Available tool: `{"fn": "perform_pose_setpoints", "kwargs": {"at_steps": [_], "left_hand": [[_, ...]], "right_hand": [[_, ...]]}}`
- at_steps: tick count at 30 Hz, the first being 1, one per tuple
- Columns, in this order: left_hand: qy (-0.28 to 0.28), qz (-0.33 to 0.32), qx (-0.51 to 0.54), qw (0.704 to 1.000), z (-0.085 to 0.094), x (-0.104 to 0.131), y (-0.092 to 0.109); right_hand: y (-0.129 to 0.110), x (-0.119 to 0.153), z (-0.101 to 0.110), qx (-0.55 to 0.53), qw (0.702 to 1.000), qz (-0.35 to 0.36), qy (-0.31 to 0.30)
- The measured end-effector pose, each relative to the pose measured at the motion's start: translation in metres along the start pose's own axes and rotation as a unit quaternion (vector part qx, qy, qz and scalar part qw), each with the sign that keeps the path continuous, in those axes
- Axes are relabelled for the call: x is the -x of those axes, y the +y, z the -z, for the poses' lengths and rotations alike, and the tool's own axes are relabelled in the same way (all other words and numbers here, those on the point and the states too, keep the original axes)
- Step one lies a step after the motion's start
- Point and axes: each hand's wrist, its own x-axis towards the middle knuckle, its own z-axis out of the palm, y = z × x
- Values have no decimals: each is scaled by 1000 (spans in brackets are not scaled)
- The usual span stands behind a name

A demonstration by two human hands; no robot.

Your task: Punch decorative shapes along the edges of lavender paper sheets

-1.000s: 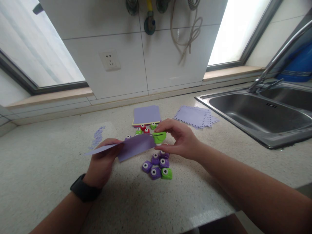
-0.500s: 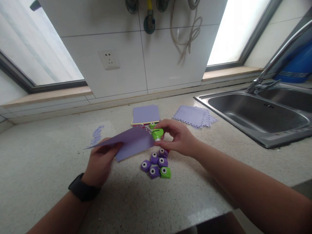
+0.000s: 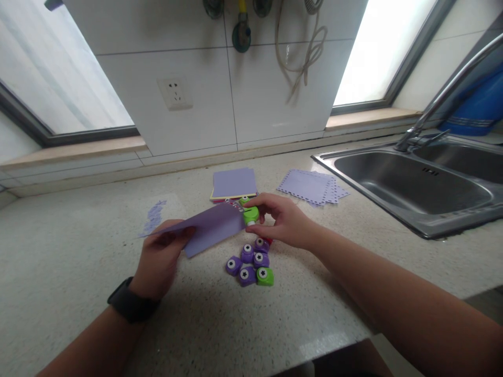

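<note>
My left hand (image 3: 163, 256) pinches the left end of a purple sheet of paper (image 3: 214, 228), which is held tilted above the counter. Between the thumb and fingers of my right hand (image 3: 285, 222) is a green craft punch (image 3: 250, 215), set at the sheet's right edge. A row of small punched holes runs along the sheet's far edge beside it. Below, several purple craft punches (image 3: 247, 275) and another green punch (image 3: 265, 276) lie grouped on the counter, star shapes on their round white faces. A further green punch (image 3: 244, 200) sits behind the sheet, partly hidden.
A stack of purple paper (image 3: 234, 183) lies at the back. Right of it are purple sheets with punched edges (image 3: 306, 186). Purple paper bits (image 3: 155, 215) lie on a clear sheet at the left. A steel sink (image 3: 408, 183) occupies the right side.
The green punch and my right hand have shifted slightly left along with the sheet's right edge. My left hand keeps its hold on the paper.
</note>
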Motion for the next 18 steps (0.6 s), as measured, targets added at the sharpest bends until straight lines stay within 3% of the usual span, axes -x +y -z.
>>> {"fn": "perform_pose_setpoints", "kwargs": {"at_steps": [10,18], "left_hand": [[7,33,-6,999,-3,2,7],[-15,70,84,994,-3,3,3]], "right_hand": [[0,1,-9,-58,996,-65,6],[3,-1,-15,-174,969,-175,-7]]}}
